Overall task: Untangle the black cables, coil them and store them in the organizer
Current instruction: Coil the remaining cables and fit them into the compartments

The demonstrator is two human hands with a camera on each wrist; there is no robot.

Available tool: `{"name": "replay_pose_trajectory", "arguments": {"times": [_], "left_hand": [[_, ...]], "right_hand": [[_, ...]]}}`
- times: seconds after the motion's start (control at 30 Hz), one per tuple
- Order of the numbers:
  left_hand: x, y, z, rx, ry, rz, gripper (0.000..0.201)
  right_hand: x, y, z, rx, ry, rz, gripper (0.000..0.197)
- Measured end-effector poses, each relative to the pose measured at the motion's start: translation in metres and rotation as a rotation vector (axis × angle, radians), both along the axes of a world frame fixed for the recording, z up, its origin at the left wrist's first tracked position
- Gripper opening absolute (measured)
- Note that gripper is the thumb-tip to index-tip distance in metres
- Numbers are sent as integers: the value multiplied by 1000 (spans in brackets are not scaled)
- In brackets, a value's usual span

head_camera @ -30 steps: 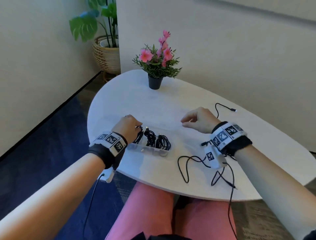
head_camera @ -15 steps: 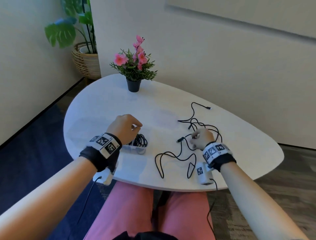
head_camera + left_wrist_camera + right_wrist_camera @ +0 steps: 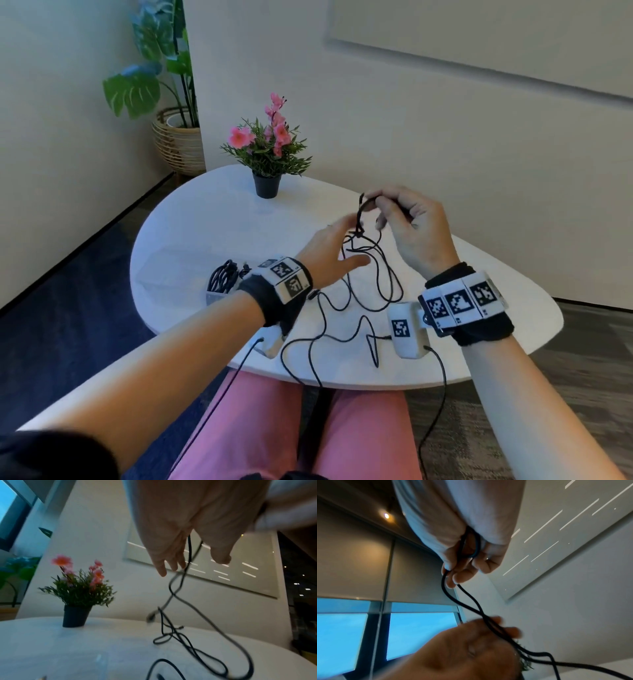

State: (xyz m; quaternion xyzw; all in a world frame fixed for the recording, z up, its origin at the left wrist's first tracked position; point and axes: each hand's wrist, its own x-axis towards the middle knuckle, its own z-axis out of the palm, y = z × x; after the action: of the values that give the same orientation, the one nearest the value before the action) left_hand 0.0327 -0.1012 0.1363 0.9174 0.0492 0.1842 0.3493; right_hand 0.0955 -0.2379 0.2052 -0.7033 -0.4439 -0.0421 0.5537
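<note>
A tangled black cable [image 3: 359, 305] sprawls over the near middle of the white table [image 3: 205, 233]. My right hand [image 3: 383, 209] is raised above it and pinches a small loop of the cable [image 3: 462, 550] between thumb and fingers. From there two strands hang down. My left hand [image 3: 352, 240] reaches in from the left with straight fingers [image 3: 164, 572], and the hanging strands [image 3: 178, 597] pass between its fingers and thumb. A clear organizer [image 3: 214, 296] sits at the near left, behind my left wrist, with coiled black cables [image 3: 224, 277] in it.
A small black pot of pink flowers [image 3: 266, 185] stands at the far side of the table. A large plant in a wicker basket [image 3: 178, 144] is on the floor by the wall. Part of the cable hangs over the table's near edge above my lap.
My right hand has lifted part of the loose cable off the table. My left hand has left the organizer and moved right to the hanging strands.
</note>
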Motion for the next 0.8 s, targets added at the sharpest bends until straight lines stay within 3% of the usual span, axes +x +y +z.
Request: {"name": "replay_pose_trajectory", "arguments": {"times": [0.13,0.23,0.27,0.37,0.47,0.53,0.57,0.67,0.8], "left_hand": [[17,-11,-19,-82,11,-21,22],[22,-6,-24,-194,-45,79,22],[23,-1,-23,-275,-95,137,24],[18,14,-12,-487,-266,279,28],[7,26,4,-693,-378,325,22],[-2,33,13,-772,-421,340,19],[-6,36,16,-791,-436,351,17],[-19,46,25,-818,-473,368,15],[-30,53,32,-829,-497,371,16]], "right_hand": [[-6,-4,22,210,6,37,19],[4,-14,16,191,57,23,19],[10,-18,8,150,97,-2,28],[22,-27,-23,-183,281,-104,77],[5,-28,-71,-876,237,-10,95],[-10,-23,-106,-1252,56,147,85],[-15,-21,-120,-1321,-18,221,72],[-5,-13,-140,-1258,-34,303,35],[40,-13,-127,-1207,-39,56,41]]}}
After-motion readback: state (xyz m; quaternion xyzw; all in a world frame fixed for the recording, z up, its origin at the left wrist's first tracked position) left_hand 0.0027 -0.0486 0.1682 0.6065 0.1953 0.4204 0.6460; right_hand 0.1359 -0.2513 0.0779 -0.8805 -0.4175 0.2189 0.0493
